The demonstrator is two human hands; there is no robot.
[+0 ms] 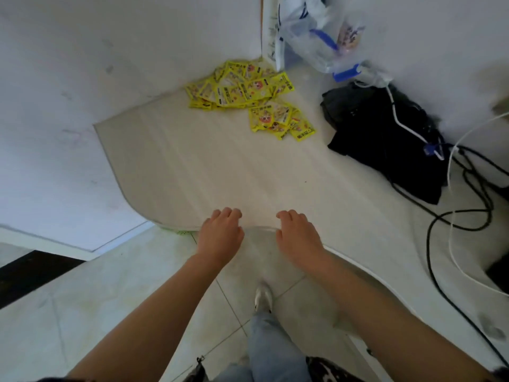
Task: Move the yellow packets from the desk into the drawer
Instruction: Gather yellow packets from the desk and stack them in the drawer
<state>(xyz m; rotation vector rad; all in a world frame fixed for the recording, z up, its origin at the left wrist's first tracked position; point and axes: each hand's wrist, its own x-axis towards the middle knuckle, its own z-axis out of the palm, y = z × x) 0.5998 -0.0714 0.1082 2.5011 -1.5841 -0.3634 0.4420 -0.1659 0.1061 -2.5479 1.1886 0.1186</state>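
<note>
I saw the yellow packets (242,88) lying in a loose heap at the far corner of the table (206,166), where two walls met, and a smaller bunch of them sat a little nearer to me and to the right. They were well apart from my hands, with a wide bare stretch of table in between. My left hand (220,235) and my right hand (298,237) were both at the near edge of the table, side by side with a gap between them. The fingers of each hand were bent over the edge and their tips touched the table top. I could not tell if the fingers held on to the edge or only rested there, and neither hand had a packet in it. I could not see a drawer; anything under the table edge was hidden from me. The print on the packets was too small and blurry to read. To the right of the heap lay a black bag (385,139) with a white cable (451,188) and black cables (468,205) running off the side of the view. Behind it stood a clear plastic bag (316,37) with blue parts, cut off at the top. Below the table I saw the tiled floor (96,299) and one shoe (263,295).
</note>
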